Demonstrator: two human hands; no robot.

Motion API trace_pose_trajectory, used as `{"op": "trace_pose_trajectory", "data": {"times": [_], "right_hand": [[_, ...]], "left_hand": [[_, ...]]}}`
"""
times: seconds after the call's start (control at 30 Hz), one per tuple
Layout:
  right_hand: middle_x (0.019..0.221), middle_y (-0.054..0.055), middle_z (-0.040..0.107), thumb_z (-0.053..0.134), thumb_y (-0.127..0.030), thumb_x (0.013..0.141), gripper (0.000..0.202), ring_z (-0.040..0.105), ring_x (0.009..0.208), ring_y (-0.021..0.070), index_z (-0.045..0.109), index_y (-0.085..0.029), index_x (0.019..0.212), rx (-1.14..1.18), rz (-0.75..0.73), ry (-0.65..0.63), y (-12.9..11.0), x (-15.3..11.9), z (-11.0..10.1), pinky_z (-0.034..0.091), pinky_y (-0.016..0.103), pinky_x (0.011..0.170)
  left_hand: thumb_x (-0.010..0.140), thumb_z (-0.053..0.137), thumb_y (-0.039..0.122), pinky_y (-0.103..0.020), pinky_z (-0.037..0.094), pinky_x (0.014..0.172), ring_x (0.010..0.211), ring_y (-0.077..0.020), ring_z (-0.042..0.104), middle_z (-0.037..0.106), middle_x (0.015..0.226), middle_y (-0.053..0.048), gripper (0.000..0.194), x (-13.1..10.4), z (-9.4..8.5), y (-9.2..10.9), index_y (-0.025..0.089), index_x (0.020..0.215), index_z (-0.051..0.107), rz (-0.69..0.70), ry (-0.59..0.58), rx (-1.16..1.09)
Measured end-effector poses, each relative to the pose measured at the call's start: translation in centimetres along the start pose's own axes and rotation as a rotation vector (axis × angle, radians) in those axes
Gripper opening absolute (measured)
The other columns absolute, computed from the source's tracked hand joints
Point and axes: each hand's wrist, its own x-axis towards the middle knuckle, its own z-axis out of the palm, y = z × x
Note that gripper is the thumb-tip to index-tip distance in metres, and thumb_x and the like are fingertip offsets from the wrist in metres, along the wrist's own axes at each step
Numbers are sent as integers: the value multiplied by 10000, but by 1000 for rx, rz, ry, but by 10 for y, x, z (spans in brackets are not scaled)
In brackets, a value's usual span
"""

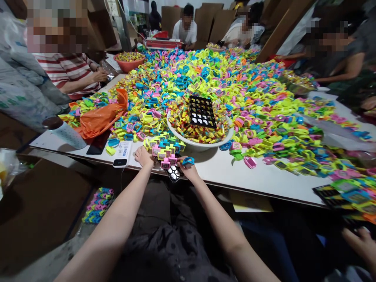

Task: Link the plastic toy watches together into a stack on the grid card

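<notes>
At the table's front edge, a black tray (pixel 174 173) carries rows of yellow, pink and blue toy watches (pixel 165 150); white slots show at its near end. My left hand (pixel 144 156) lies at the tray's left side, fingers bent, and what they hold, if anything, is too small to make out. On the right side of the tray, my right hand (pixel 188 169) pinches a blue toy watch (pixel 188 161). Just beyond, a white bowl (pixel 202 144) is full of small wrapped yellow-and-red pieces, with another black tray (pixel 202 111) lying on top.
A huge heap of toy watches (pixel 249 90) covers the table (pixel 264 183). To the left are an orange bag (pixel 101 117), a tumbler (pixel 66 133), a phone (pixel 98 144) and a small white device (pixel 120 163). Several people sit around; a person's hand (pixel 362 244) shows at lower right.
</notes>
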Motion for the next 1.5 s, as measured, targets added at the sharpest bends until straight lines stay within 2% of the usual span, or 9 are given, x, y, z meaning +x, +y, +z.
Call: {"op": "trace_pose_trajectory", "data": {"times": [0.1, 0.23, 0.33, 0.43, 0.6, 0.77, 1.0, 1.27, 1.5], "right_hand": [[952, 81, 586, 511, -329, 772, 238, 544, 903, 147, 615, -150, 889, 52, 39, 66, -1, -13, 8, 420, 293, 855], [940, 62, 599, 523, -332, 762, 248, 560, 879, 146, 606, -170, 931, 108, 75, 46, -12, -28, 18, 442, 295, 830], [893, 52, 614, 538, -336, 751, 259, 576, 794, 135, 604, -166, 934, 143, 98, 16, -17, -28, 21, 464, 278, 760], [876, 53, 619, 543, -322, 746, 231, 578, 794, 135, 617, -153, 886, 137, 63, -25, -18, -18, 20, 461, 260, 742], [906, 50, 623, 544, -310, 754, 213, 569, 853, 142, 634, -167, 884, 24, -30, -105, -14, 0, 17, 442, 261, 791], [925, 42, 616, 544, -284, 760, 191, 559, 857, 137, 637, -185, 895, -75, -118, -190, -16, 4, 14, 432, 246, 785], [962, 62, 599, 546, -273, 765, 211, 539, 888, 151, 614, -181, 942, -238, -139, -184, -25, 1, 12, 403, 250, 799], [1053, 63, 563, 480, -309, 806, 283, 484, 970, 184, 572, -210, 1054, -457, -131, -136, -35, -4, 19, 348, 266, 783], [926, 87, 584, 473, -250, 810, 219, 482, 907, 178, 608, -167, 962, -526, -171, -162, -46, -8, 22, 314, 270, 760]], "left_hand": [[833, 445, 300, -367, 299, 926, 1096, -217, 365, 465, 1126, -73, 214, 1, -1, 1, 178, 1004, 488, -14, -7, 4], [821, 469, 312, -380, 308, 922, 1102, -223, 360, 464, 1136, -59, 223, 2, -3, 1, 193, 1008, 487, -6, -41, -9], [806, 487, 299, -388, 303, 927, 1108, -226, 356, 458, 1154, -44, 206, 2, -3, 1, 204, 988, 498, 0, -45, -19], [799, 487, 272, -388, 304, 924, 1104, -224, 359, 457, 1155, -35, 179, 2, -3, 1, 210, 965, 512, 2, -34, -22], [804, 459, 235, -387, 326, 894, 1073, -218, 378, 465, 1132, -28, 145, 2, -3, 1, 211, 929, 530, 20, -21, 2], [806, 448, 224, -381, 334, 887, 1064, -218, 383, 467, 1127, -26, 133, 2, -3, 0, 208, 902, 539, 37, -14, -4], [811, 449, 238, -383, 326, 895, 1066, -219, 378, 465, 1131, -20, 135, 4, -1, 0, 216, 901, 546, 23, -25, -1], [818, 433, 254, -375, 323, 904, 1068, -208, 383, 460, 1132, -31, 146, 3, -3, 0, 215, 876, 561, 24, -22, -12], [815, 431, 262, -370, 325, 910, 1081, -209, 379, 453, 1144, -32, 164, 2, -6, 2, 231, 902, 567, 13, -35, -37]]}}
